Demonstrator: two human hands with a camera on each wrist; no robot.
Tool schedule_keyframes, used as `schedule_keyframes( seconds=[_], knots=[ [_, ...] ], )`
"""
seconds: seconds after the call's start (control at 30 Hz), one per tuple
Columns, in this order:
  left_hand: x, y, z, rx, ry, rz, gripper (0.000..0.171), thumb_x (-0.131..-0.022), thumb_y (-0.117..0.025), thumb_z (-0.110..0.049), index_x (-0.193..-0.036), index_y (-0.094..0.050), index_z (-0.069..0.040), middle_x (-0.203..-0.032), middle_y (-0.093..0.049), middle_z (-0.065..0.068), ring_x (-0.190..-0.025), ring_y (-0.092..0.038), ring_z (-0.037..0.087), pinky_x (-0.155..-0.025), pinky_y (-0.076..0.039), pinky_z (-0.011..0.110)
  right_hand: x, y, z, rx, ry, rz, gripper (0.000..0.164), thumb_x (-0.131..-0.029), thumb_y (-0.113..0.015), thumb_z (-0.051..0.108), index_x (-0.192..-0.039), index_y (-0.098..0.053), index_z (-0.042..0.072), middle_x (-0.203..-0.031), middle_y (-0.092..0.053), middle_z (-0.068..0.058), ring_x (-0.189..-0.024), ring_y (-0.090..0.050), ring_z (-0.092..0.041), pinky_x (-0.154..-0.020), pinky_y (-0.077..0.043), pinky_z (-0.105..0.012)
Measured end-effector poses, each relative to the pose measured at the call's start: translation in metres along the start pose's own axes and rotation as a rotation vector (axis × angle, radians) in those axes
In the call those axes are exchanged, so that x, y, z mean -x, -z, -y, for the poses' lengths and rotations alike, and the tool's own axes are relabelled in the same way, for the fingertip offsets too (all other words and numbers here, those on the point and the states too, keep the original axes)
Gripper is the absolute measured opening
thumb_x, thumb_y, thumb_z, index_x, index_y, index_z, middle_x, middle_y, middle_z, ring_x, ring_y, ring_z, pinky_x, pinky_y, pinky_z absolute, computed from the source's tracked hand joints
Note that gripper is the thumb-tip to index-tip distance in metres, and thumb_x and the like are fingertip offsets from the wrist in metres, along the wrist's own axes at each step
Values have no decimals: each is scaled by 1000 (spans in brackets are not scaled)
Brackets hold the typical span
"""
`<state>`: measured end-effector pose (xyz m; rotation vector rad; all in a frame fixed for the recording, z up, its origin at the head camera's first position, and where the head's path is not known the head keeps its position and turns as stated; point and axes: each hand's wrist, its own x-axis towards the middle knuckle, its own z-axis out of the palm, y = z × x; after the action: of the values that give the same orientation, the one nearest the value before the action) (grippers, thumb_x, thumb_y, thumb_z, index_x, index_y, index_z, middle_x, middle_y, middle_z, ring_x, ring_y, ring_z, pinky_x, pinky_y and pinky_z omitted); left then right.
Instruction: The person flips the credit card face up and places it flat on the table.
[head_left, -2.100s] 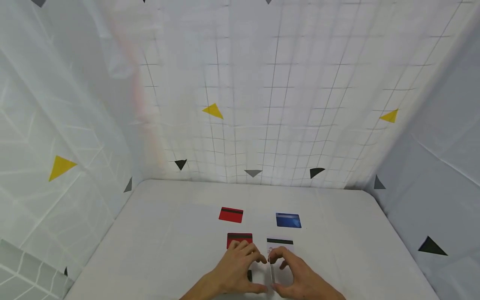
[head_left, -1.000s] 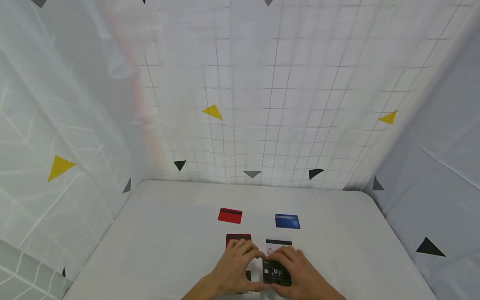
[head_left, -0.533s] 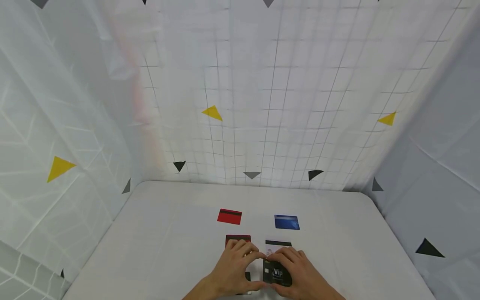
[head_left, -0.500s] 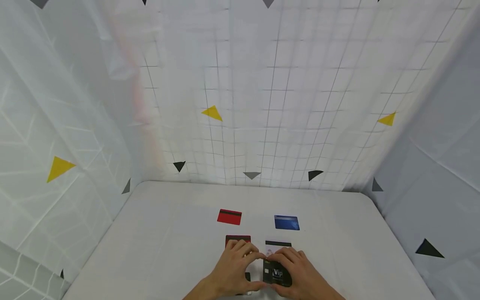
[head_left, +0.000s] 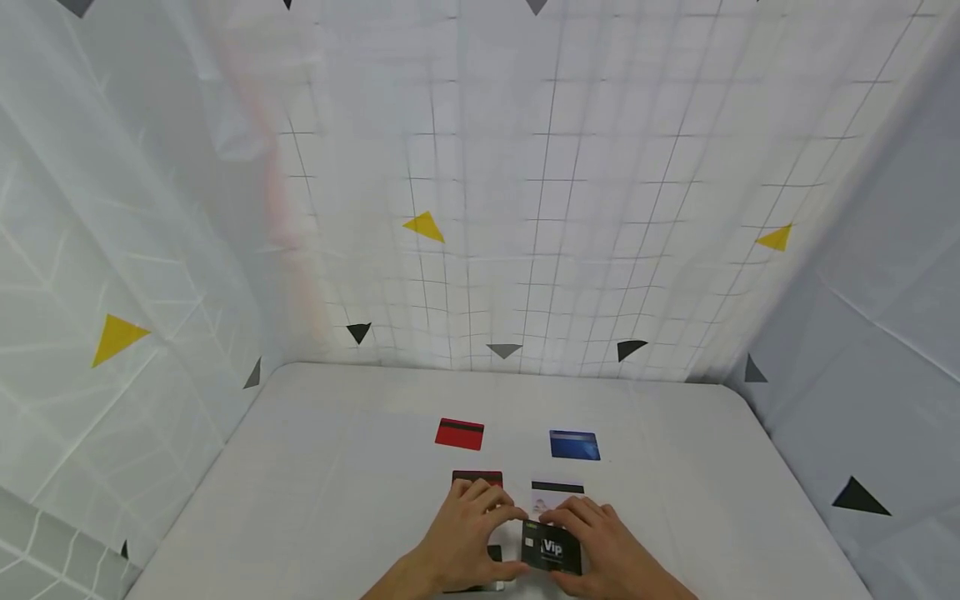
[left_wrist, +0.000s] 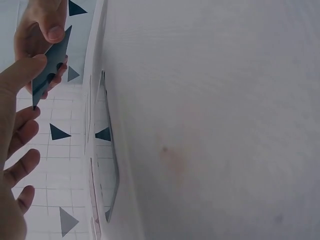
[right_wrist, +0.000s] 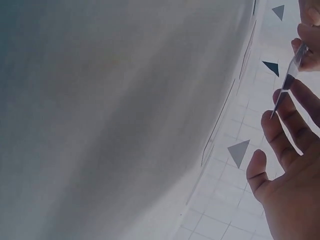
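A black bank card (head_left: 551,547) with "Vip" on its face is held up between the two hands in the head view. My left hand (head_left: 467,533) pinches its left end, with thumb and index finger at the corners. My right hand (head_left: 603,546) holds its upper and lower edges between index finger and thumb. In the left wrist view both thumbs lie on the card (left_wrist: 52,67). The right wrist view shows the card (right_wrist: 287,85) nearly edge-on. Under my left hand lies another dark card (head_left: 495,553), mostly hidden.
On the white table (head_left: 337,467) lie a red card (head_left: 460,434) and a blue card (head_left: 574,445) farther back. Nearer are a dark red card (head_left: 477,477), partly covered by the left fingers, and a white card (head_left: 555,493) with a black stripe.
The black card was edge-on in the right hand, then turned its "Vip" face into view. Since half a second ago it has shifted slightly left and the right fingers have slid back, uncovering more of it.
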<state>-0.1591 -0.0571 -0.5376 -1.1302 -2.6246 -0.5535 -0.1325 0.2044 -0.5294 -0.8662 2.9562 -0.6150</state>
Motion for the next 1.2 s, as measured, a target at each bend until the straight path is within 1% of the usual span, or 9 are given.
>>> schedule_keyframes(
  seconds=[0.13,0.23,0.33,0.47,0.67,0.87,1.03,1.2],
  knots=[
    [1,0,1,-3,15,7,53,-77,-70,-73,-119,-69,-40,-106,-57,-21,-101,-47,3,-90,-38,39,-1,2,-4,11,-34,47,60,-76,-77,65,-125,-61,34,-115,-54,20,-104,-52,-6,-82,-45,-40],
    [2,-1,2,-6,11,8,52,-77,-70,-74,-116,-69,-40,-103,-56,-21,-98,-46,2,-89,-38,38,-1,3,-7,3,-56,86,59,-75,-76,67,-122,-61,34,-112,-54,21,-102,-52,-6,-81,-44,-38],
    [3,-2,2,-11,7,26,50,-76,-71,-73,-114,-70,-39,-101,-54,-22,-96,-45,2,-88,-38,37,1,4,-9,3,-66,113,59,-74,-76,68,-121,-61,34,-111,-53,21,-101,-51,-6,-80,-43,-38],
    [3,-3,0,-27,31,91,49,-76,-72,-71,-113,-70,-39,-98,-53,-23,-95,-44,1,-87,-38,37,3,3,-11,15,-76,132,58,-75,-74,69,-118,-61,33,-111,-53,20,-99,-51,-6,-79,-43,-37],
    [2,-6,-4,-57,83,204,50,-76,-71,-74,-113,-71,-40,-97,-54,-22,-93,-44,2,-86,-39,37,6,0,-15,-27,-88,163,57,-75,-74,69,-116,-63,31,-109,-53,21,-96,-48,-3,-78,-43,-36],
    [1,-6,-8,-17,175,310,49,-72,-74,-71,-112,-72,-42,-95,-54,-24,-90,-41,3,-85,-39,37,9,-2,-17,-30,-78,172,61,-74,-74,72,-115,-65,27,-106,-54,20,-94,-48,-3,-76,-42,-35],
    [0,-6,-10,5,199,327,49,-71,-77,-67,-112,-73,-41,-91,-53,-23,-87,-40,2,-79,-37,33,10,0,-17,-28,-89,182,61,-74,-73,72,-114,-66,25,-105,-54,19,-93,-47,-3,-76,-42,-34],
    [-1,-9,-9,22,220,348,51,-69,-78,-65,-113,-73,-41,-91,-53,-22,-87,-40,2,-79,-37,32,10,-1,-17,-43,-120,199,60,-73,-75,70,-113,-66,27,-104,-53,20,-92,-46,-3,-77,-42,-35]
  ],
)
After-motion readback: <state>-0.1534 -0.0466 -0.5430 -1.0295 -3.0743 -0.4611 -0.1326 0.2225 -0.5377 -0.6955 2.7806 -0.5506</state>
